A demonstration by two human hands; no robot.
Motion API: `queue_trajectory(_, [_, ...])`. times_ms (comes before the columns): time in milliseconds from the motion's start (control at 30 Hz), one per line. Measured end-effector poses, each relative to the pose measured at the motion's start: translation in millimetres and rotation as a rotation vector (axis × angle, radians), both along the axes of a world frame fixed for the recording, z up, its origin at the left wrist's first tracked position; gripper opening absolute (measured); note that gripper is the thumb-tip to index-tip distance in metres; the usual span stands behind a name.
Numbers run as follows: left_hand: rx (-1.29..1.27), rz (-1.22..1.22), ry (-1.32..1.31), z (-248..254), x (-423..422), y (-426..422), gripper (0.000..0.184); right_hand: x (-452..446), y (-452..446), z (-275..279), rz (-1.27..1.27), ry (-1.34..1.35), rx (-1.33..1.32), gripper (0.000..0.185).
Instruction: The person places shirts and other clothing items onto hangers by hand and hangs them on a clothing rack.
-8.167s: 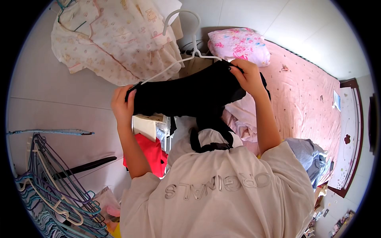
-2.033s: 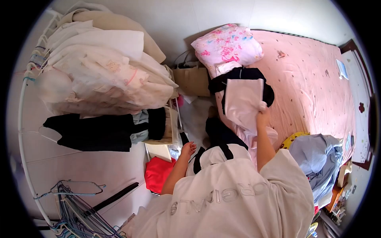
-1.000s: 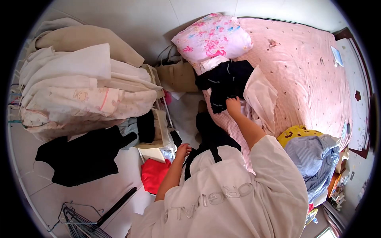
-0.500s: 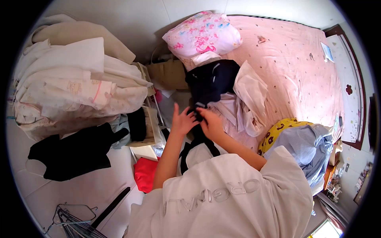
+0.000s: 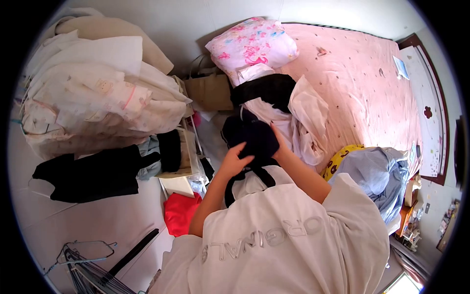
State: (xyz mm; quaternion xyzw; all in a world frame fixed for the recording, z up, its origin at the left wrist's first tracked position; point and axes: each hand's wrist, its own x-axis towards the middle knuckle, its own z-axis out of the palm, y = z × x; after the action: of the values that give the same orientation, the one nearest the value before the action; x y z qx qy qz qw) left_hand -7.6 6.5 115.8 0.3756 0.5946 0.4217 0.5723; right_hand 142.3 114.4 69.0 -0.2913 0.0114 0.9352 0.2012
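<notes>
Beside dark garment (image 5: 257, 137), pale clothes (image 5: 309, 122)

Pale wall (image 5: 338, 12) behind a pink-covered bed (image 5: 357, 88), bright window (image 5: 404, 284) at lower right

Left hand (image 5: 236, 160), right hand (image 5: 280, 145), dark garment (image 5: 254, 137) between — pink bed (image 5: 357, 93); floral pillow (image 5: 254, 43)

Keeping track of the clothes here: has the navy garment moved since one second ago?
Yes: the navy garment has moved away from the floral pillow, toward the person's pale shirt.
</notes>
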Motion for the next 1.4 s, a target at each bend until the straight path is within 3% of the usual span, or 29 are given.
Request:
queue_trajectory(33, [0.205,-0.088,0.168,-8,-1,-6,0.047,-7,6,3,0.045,0.022,0.061,0.042])
queue_trajectory(133, [0.125,-0.184,0.291,18,-7,-25,0.045,-25,16,5,0.243,-0.127,0.061,0.035])
queue_trajectory(167, [0.068,-0.183,0.205,18,-12,-30,0.046,-31,18,5,0.317,-0.213,0.038,0.036])
queue_trajectory(267, [0.107,-0.224,0.156,31,-29,-46,0.045,-49,11,49,0.226,-0.009,0.327,0.049])
queue_trajectory(300, [-0.057,-0.215,0.025,27,-39,-54,0.04,-53,9,65,0.21,0.024,0.351,0.052])
queue_trajectory(367, [-0.109,-0.163,-0.015,9,-69,-69,0.039,-56,4,94,0.172,0.087,0.398,0.059])
queue_trajectory(400, [-0.051,-0.001,0.039,-13,-89,-81,0.032,-56,4,103,0.213,0.122,0.473,0.06])
queue_trajectory(433, [-0.085,0.335,0.076,-39,-103,-91,0.032,-55,4,109,0.254,0.158,0.548,0.061])
queue_trajectory(500, [0.031,0.746,0.013,-4,-113,-84,0.043,-52,2,124,0.341,0.18,0.696,0.063])
queue_trajectory(600, [0.417,0.786,-0.21,9,-107,-71,0.049,-53,-10,147,0.467,0.15,0.873,0.061])
queue_trajectory(667, [0.493,0.61,-0.314,21,-98,-62,0.061,-56,-17,159,0.536,0.138,0.942,0.056])
queue_trajectory(800, [0.081,0.526,-0.378,8,-88,-63,0.043,-63,-26,153,0.553,-0.1,1.279,0.043])
queue_trajectory(833, [0.017,0.58,-0.23,3,-84,-63,0.029,-63,-25,151,0.513,-0.16,1.415,0.04])
queue_trajectory(933, [0.003,0.431,0.429,9,-87,-79,0.03,-56,-14,144,0.382,-0.36,1.698,0.034])
queue_trajectory(967, [0.093,0.464,0.493,16,-87,-85,0.032,-52,-10,142,0.337,-0.427,1.771,0.033])
queue_trajectory(1000, [0.133,0.464,0.492,25,-88,-89,0.031,-49,-9,150,0.353,-0.491,1.69,0.033])
queue_trajectory(1067, [0.218,0.472,0.497,38,-91,-95,0.029,-45,-6,148,0.146,-0.527,1.704,0.033])
queue_trajectory(1133, [0.205,0.438,0.541,35,-92,-103,0.027,-45,-7,153,-0.027,-0.551,1.556,0.028])
queue_trajectory(1233, [0.189,0.37,0.642,35,-91,-114,0.03,-47,1,154,-0.109,-0.558,1.569,0.028])
queue_trajectory(1367, [-0.048,0.231,0.357,-8,-99,-138,0.031,-56,6,156,-0.135,-0.529,1.542,0.028])
queue_trajectory(1400, [-0.078,0.361,0.286,-4,-95,-140,0.031,-58,6,157,-0.128,-0.501,1.542,0.028])
